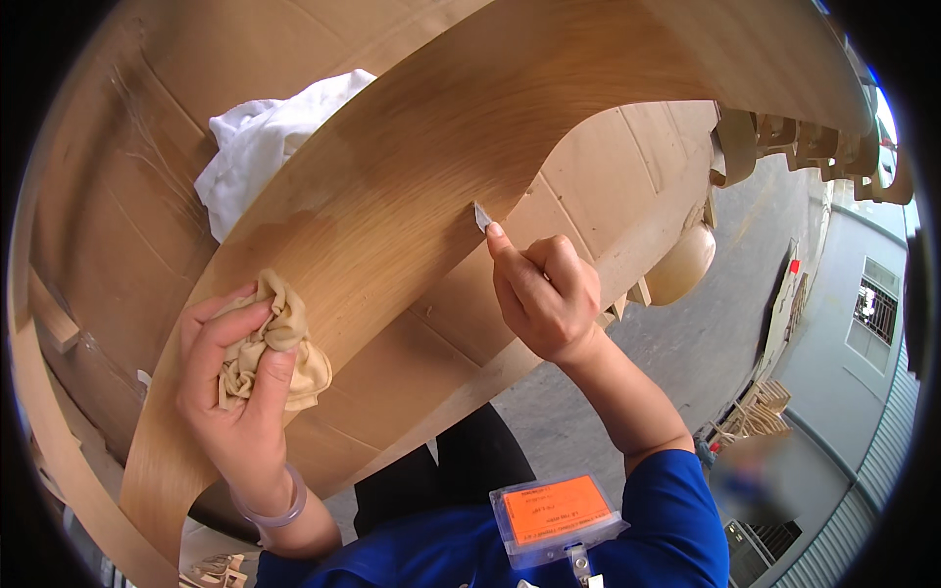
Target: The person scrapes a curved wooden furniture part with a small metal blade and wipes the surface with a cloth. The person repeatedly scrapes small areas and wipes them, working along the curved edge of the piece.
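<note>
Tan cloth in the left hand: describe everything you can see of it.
The tan cloth looks like soft fabric, bunched into a crumpled wad with many folds, one loop rising at the top. The left hand holds it between thumb and fingers, over the lower-left stretch of the curved board. I cannot tell whether it touches the board.

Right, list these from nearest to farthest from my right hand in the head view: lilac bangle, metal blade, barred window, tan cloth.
Starting from your right hand:
1. Metal blade: at its fingertips.
2. Tan cloth: to its left, in your left hand.
3. Lilac bangle: lower left, on your left wrist.
4. Barred window: far right, in the background wall.
</note>
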Motion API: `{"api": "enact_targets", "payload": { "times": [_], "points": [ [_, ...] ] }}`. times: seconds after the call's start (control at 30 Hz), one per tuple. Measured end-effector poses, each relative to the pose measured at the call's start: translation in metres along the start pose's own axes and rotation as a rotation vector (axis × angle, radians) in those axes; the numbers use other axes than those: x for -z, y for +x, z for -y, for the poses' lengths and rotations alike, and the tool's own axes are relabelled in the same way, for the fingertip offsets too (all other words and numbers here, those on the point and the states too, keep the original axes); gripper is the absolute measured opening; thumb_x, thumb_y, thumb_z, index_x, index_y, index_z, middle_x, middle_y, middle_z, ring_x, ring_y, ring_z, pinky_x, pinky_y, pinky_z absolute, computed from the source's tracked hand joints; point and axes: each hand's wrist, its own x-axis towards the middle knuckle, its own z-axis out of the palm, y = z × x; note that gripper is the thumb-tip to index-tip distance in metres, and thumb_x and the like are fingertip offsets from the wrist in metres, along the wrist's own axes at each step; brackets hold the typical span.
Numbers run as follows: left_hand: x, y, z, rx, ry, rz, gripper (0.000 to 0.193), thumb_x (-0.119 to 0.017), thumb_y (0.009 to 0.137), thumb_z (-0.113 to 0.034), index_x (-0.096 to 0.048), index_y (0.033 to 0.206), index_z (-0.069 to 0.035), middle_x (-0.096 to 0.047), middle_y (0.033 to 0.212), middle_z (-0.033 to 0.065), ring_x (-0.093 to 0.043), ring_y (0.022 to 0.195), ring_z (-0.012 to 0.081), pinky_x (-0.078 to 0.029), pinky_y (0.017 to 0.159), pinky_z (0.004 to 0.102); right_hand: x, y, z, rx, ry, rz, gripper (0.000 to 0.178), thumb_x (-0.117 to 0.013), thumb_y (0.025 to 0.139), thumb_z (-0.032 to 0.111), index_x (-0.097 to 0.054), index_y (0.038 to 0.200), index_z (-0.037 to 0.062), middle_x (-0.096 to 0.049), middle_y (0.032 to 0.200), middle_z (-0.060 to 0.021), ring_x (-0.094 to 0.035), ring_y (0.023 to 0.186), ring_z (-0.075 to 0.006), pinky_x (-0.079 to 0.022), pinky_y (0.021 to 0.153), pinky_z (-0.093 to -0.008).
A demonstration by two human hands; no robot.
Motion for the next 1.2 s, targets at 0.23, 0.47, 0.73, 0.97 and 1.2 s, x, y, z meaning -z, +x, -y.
{"api": "enact_targets", "payload": {
  "times": [0.23, 0.47, 0.73, 0.97, 1.2],
  "points": [
    [-0.001, 0.002, 0.005, 0.005, -0.005, -0.019, 0.026, -0.079, 0.090, 0.006, -0.075, 0.115, 0.002, -0.069, 0.126, 0.0178, -0.068, 0.117, 0.0251, -0.053, 0.101, 0.0343, 0.003, 0.005, -0.001, 0.049, 0.020, 0.035, 0.031, -0.087, 0.073, -0.010, -0.084, 0.103, -0.0018, -0.038, 0.074, -0.0037, -0.041, 0.053, -0.0123, -0.032, 0.043, -0.0337],
    [-0.003, 0.004, 0.004, -0.022, 0.041, -0.003, 0.028, -0.080, 0.089, 0.004, -0.076, 0.117, 0.001, -0.069, 0.126, 0.0185, -0.068, 0.118, 0.0273, -0.054, 0.101, 0.0363, 0.002, 0.014, -0.013, 0.008, -0.073, -0.081, 0.030, -0.087, 0.076, -0.007, -0.084, 0.106, -0.0021, -0.036, 0.074, -0.0029, -0.040, 0.053, -0.0123, -0.032, 0.043, -0.0345],
    [-0.005, 0.005, 0.002, -0.056, 0.082, -0.011, 0.029, -0.081, 0.087, 0.004, -0.077, 0.115, 0.000, -0.069, 0.126, 0.0182, -0.068, 0.118, 0.0279, -0.054, 0.101, 0.0372, 0.007, 0.018, -0.013, -0.118, -0.111, -0.076, 0.024, -0.090, 0.075, -0.014, -0.083, 0.096, -0.0031, -0.045, 0.075, -0.0036, -0.045, 0.056, -0.0134, -0.032, 0.046, -0.0346],
    [-0.004, 0.008, 0.005, -0.064, 0.069, -0.005, 0.029, -0.080, 0.087, 0.005, -0.077, 0.115, 0.000, -0.069, 0.126, 0.0185, -0.068, 0.117, 0.0275, -0.054, 0.100, 0.0361, 0.004, 0.019, -0.010, 0.077, -0.055, 0.011, 0.023, -0.090, 0.077, -0.011, -0.084, 0.097, -0.0023, -0.041, 0.074, -0.0040, -0.043, 0.054, -0.0123, -0.032, 0.044, -0.0333],
    [-0.009, 0.009, 0.002, -0.060, 0.085, -0.013, 0.029, -0.081, 0.086, 0.004, -0.077, 0.115, 0.000, -0.070, 0.124, 0.0187, -0.069, 0.115, 0.0270, -0.054, 0.099, 0.0360, 0.003, 0.021, -0.012, 0.143, 0.063, 0.110, 0.030, -0.091, 0.074, -0.005, -0.082, 0.103, -0.0051, -0.040, 0.074, -0.0031, -0.042, 0.053, -0.0122, -0.033, 0.042, -0.0341]
  ]
}}
